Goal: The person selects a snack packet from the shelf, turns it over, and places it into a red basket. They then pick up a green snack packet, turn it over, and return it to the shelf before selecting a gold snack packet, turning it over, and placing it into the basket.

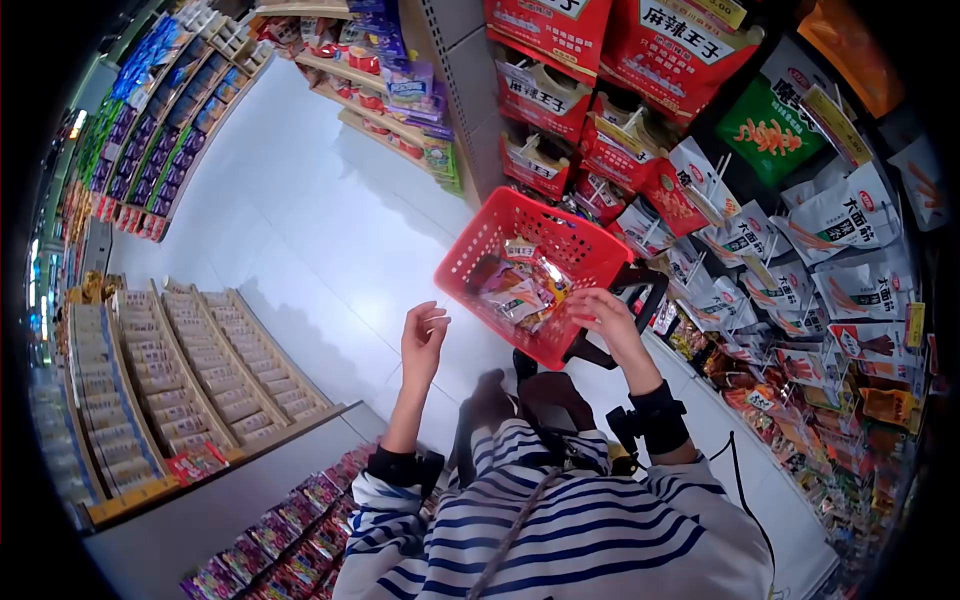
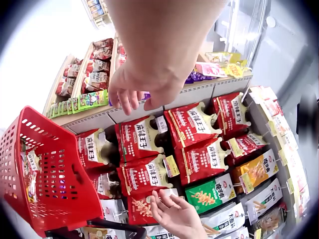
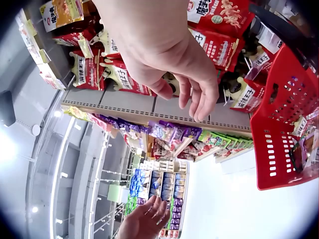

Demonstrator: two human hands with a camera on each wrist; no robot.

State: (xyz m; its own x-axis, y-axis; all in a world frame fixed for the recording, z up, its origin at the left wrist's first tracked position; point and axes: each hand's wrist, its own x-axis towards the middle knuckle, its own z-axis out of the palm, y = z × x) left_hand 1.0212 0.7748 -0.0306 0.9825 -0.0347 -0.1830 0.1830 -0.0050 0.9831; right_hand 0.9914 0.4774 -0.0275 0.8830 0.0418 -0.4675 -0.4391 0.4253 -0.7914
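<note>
A red plastic shopping basket point(image 1: 458, 262) with perforated walls stands in front of the person, several snack packets point(image 1: 520, 290) lying inside. The left hand point(image 1: 424, 338) is held up to the left of the basket, fingers loosely bent, with nothing in it. Over the basket's right side the right hand point(image 1: 598, 312) hovers, its fingers relaxed and empty, near the black handle point(image 1: 648, 300). In the left wrist view the left hand point(image 2: 144, 87) hangs with loose fingers. The right wrist view likewise shows the right hand point(image 3: 187, 74) holding nothing.
Hanging red snack bags point(image 1: 545, 98) and white packets point(image 1: 850, 215) fill the rack on the right. A shelf of purple and green packets point(image 1: 412, 90) is ahead. Slanted trays of small packs point(image 1: 190, 370) stand at left. Pale floor point(image 1: 300, 200) lies between the shelves.
</note>
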